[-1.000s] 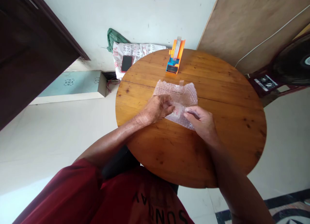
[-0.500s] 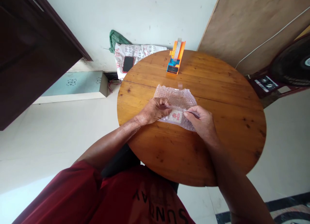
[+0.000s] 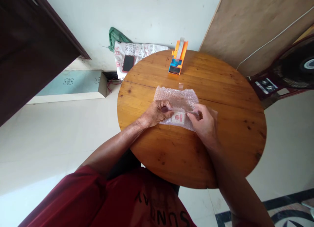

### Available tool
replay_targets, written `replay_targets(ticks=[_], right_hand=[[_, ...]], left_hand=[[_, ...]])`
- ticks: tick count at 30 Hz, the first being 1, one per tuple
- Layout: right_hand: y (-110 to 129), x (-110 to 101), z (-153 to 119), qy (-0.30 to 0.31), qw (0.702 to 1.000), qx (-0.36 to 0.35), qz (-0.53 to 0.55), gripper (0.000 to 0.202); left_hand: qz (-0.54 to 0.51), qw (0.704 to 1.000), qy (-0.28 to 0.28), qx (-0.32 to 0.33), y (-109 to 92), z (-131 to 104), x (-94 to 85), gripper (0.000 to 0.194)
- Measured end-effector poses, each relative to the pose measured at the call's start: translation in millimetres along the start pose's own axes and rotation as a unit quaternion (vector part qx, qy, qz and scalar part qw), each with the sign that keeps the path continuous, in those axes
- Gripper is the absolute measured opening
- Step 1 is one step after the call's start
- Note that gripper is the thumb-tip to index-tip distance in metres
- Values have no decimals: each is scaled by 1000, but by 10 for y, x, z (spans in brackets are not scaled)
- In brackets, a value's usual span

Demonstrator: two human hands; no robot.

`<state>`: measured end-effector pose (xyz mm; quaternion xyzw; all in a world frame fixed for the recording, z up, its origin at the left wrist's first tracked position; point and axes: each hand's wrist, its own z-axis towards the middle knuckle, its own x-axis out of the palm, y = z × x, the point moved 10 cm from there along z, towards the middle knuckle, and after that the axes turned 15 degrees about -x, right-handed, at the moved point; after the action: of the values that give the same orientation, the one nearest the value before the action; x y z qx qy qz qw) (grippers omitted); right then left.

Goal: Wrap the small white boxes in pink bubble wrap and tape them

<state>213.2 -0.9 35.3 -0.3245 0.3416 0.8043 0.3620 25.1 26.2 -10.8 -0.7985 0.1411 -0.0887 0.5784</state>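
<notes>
A sheet of pinkish bubble wrap (image 3: pixel 178 95) lies on the round wooden table (image 3: pixel 176 155). Under its near, folded part shows a small white packet (image 3: pixel 178 117) with red print. My left hand (image 3: pixel 159 113) pinches the wrap just left of the packet, thumb and fingers together. On the other side, my right hand (image 3: pixel 203 122) has its thumb and fingers closed on the wrap's right part.
An orange and blue tape dispenser (image 3: pixel 178 58) stands near the table's far edge, with a small clear piece of tape (image 3: pixel 181 85) nearer the wrap. Beyond the far left edge are a dark phone (image 3: pixel 128 63), a printed white bag (image 3: pixel 119 50) and a green bag (image 3: pixel 117 37).
The fingers of my right hand have shifted slightly and are more curled at the wrap's edge. My left hand keeps nearly the same hold. The view has moved a little.
</notes>
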Motion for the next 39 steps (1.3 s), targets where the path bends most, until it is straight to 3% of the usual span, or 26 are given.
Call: replay_targets(ticks=[5,11,15,21,27,31,34,39], right_hand=[[452,-256,13,-27,989,-120,-78,17],[843,-51,-35,45,971,-233,-43,20],[777,68,1,85,974,-208,-32,18],[696,92,15,98,976,-191,-21,19],[750,63,29,104,973,-203,-22,19],[774,47,43,109,974,-200,-19,19],[788,45,39,111,973,-202,-20,20],[820,58,31,118,969,-213,-34,22]], left_hand=[[3,1000,2,3,9,13,11,28],[29,999,-13,21,-18,12,-28,25],[51,998,-21,16,-12,11,-38,24],[91,995,-38,2,-31,-22,-82,20],[200,976,-85,-18,-58,-213,-387,23],[247,952,-179,-7,-83,-454,-668,25],[225,946,-230,-28,15,-635,-803,37],[127,966,-185,-127,314,-698,-725,58]])
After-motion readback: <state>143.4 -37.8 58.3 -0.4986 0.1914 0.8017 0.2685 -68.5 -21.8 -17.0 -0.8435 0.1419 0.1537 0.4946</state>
